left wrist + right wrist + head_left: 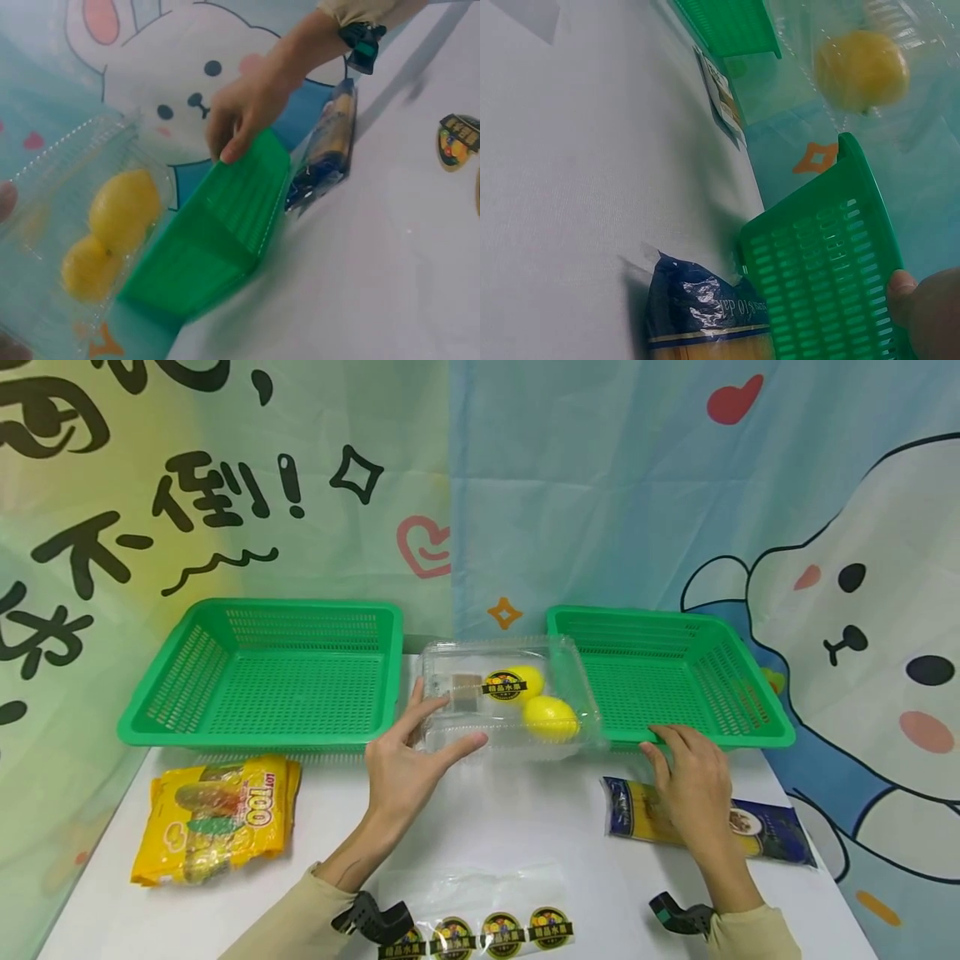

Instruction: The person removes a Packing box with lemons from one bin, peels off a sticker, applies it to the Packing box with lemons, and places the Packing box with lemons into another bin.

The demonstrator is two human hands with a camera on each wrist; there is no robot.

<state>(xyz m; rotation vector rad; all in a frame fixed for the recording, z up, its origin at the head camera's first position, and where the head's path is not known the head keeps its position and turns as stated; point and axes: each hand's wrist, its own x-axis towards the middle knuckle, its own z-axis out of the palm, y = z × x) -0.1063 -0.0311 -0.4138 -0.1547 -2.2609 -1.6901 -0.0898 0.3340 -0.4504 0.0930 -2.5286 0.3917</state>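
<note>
- The left hand [405, 760] lies against the near left end of a clear plastic clamshell box [510, 697]; its fingers are straight and spread over the thin, glossy wall, thumb on the near edge, not curled round it.
- The box is a shallow, ribbed rectangle with rounded corners, standing on the white table [525, 827] between the two baskets and touching the right one's corner. Through its lid show two smooth yellow lemons [551, 717], a round black-and-gold sticker and a small brown block.
- The right hand [693, 781] rests palm down, fingers loosely extended; its fingertips [663, 737] reach the near rim of the right green basket [675, 677], while the palm covers part of a crinkly dark-blue pasta packet [772, 827] lying flat on the table. It grips nothing.
- From the left wrist view the same right hand [247, 112] has its fingers draped over the basket's rim.
- Both baskets are rigid green plastic, rectangular, with slotted lattice walls and floors; the left green basket [262, 672] stands well apart from the hands.
- A shiny yellow snack bag [213, 818] lies near the table's left edge.
- A transparent sheet of round stickers [487, 927] lies at the near edge between the forearms.
</note>
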